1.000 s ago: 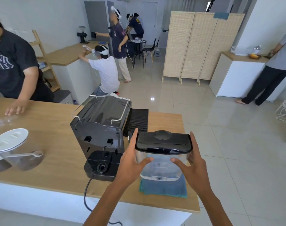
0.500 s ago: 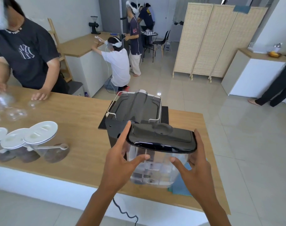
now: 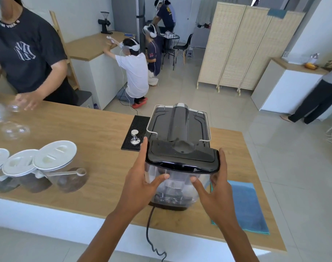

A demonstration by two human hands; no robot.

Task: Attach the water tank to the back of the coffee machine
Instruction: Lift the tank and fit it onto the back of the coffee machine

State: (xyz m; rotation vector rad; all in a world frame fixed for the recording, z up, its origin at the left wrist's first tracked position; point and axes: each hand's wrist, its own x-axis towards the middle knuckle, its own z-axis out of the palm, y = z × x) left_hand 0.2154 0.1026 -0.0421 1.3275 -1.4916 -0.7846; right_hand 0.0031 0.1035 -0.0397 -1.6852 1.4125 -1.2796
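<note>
The water tank (image 3: 180, 161) is clear plastic with a glossy black lid. It sits against the back of the black coffee machine (image 3: 177, 122), its lid level with the machine's top. My left hand (image 3: 140, 184) grips the tank's left side, thumb on the clear front wall. My right hand (image 3: 216, 188) grips the right side the same way. The tank hides the machine's rear and base. A black power cord (image 3: 150, 233) hangs down from under the tank over the counter edge.
A blue cloth (image 3: 246, 207) lies right of the tank. A black mat (image 3: 136, 132) with a metal tamper (image 3: 135, 137) lies left of the machine. Three white-lidded jars (image 3: 53, 163) and clear cups (image 3: 14, 129) stand at left. A person (image 3: 27, 53) leans on the counter (image 3: 89, 140).
The tank has moved left off the blue cloth and in against the back of the machine. Both hands kept their grip on its sides. The view shifted to the right.
</note>
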